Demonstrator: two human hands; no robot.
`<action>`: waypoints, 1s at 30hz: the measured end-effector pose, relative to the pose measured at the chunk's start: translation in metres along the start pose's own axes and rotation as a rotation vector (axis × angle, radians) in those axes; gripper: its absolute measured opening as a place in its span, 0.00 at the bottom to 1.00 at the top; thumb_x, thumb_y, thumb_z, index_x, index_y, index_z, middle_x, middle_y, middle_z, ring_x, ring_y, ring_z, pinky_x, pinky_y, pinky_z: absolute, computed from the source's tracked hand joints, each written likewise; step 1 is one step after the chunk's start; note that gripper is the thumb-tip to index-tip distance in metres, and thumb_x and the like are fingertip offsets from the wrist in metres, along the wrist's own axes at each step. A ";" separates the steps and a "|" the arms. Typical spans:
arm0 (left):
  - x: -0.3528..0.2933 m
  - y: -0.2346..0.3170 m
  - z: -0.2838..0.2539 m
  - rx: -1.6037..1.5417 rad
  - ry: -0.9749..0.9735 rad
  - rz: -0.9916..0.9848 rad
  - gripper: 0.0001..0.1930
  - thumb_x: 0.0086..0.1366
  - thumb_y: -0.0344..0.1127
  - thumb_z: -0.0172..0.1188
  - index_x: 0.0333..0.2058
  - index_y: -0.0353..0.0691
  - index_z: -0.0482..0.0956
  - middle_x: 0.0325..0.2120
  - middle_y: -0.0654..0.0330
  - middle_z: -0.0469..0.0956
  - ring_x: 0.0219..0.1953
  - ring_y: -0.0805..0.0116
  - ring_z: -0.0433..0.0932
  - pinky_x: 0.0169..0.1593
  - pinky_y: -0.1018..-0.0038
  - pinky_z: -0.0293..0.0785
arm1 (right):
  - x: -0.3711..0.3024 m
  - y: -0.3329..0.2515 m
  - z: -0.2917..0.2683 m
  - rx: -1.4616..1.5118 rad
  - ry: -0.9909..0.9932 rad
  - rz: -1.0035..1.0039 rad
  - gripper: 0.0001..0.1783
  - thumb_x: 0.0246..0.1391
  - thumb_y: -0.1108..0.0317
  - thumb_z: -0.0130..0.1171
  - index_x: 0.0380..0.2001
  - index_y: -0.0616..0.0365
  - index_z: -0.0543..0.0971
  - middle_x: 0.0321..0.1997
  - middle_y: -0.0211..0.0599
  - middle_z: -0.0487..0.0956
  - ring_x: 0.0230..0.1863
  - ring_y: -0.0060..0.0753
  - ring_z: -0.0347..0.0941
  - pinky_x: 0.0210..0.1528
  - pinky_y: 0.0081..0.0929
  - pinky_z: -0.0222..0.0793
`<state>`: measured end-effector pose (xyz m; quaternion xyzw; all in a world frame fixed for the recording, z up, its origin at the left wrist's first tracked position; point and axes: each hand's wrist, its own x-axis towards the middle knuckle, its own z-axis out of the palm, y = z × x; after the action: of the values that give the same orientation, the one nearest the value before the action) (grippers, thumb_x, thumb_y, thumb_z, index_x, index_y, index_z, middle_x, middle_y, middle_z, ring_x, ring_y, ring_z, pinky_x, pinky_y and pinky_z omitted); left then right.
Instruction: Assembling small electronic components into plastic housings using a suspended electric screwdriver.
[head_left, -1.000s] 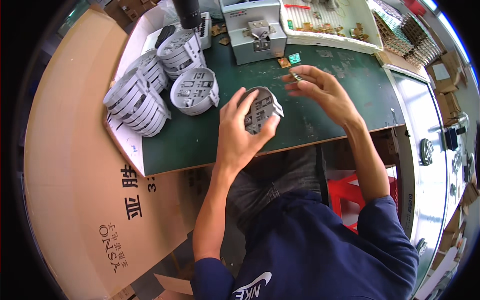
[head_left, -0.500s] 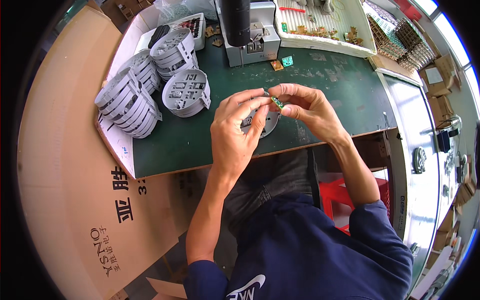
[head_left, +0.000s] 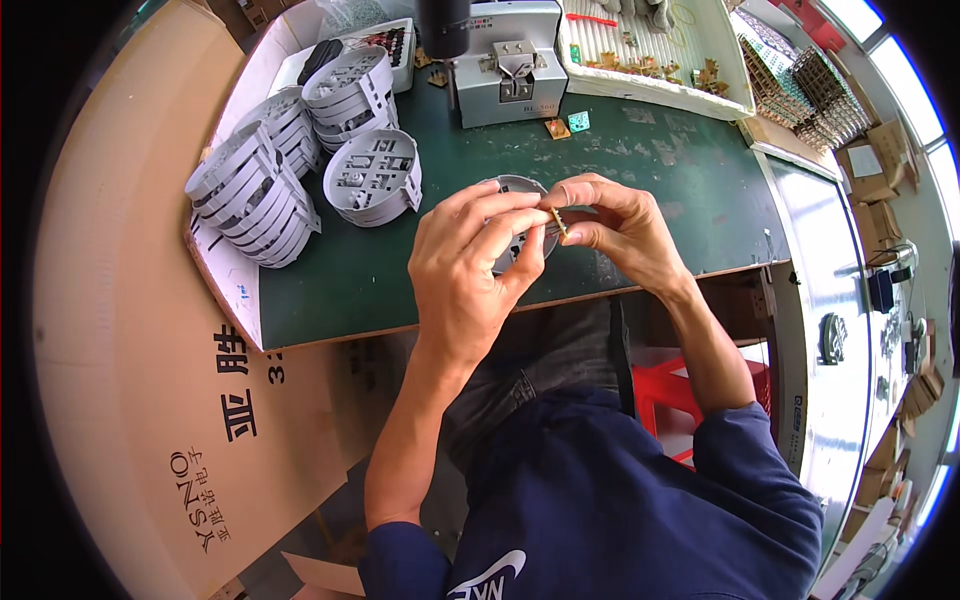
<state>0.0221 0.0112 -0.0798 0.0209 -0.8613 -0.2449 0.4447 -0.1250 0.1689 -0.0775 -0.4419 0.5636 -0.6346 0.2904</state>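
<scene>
My right hand (head_left: 625, 235) pinches a small circuit board (head_left: 560, 222) between thumb and fingers, its thin edge turned up toward me. Close against the board's left side, my left hand (head_left: 468, 265) has its fingers bent together. Whatever those left fingertips hold is hidden or too small to make out. Beneath both hands, a round grey plastic housing (head_left: 515, 184) rests on the green work surface (head_left: 640, 170), partly covered by the fingers. Another round housing (head_left: 372, 178) with a compartmented inside lies to the left.
Stacked grey housings (head_left: 255, 205) fill the left side. At the back stands a grey bench machine (head_left: 512, 95), with two small boards (head_left: 578, 121) before it. A white foam tray (head_left: 680, 100) of small parts lies at the back right. A dark cylinder (head_left: 443, 28) hangs overhead.
The circuit board has turned from showing its green face to showing a thin edge. My left hand has shifted slightly left and down, uncovering more of the housing beneath.
</scene>
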 end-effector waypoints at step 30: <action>-0.026 -0.019 0.012 -0.001 -0.265 -0.339 0.48 0.49 0.46 0.81 0.63 0.27 0.69 0.66 0.45 0.65 0.65 0.45 0.68 0.65 0.55 0.71 | 0.062 0.029 0.011 -0.908 -0.039 -0.262 0.19 0.56 0.69 0.67 0.51 0.60 0.83 0.48 0.46 0.83 0.48 0.51 0.81 0.50 0.41 0.78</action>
<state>0.0249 0.0065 -0.1135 0.1330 -0.8962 -0.3175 0.2800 -0.1461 0.1045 -0.0913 -0.6033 0.7182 -0.3467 -0.0043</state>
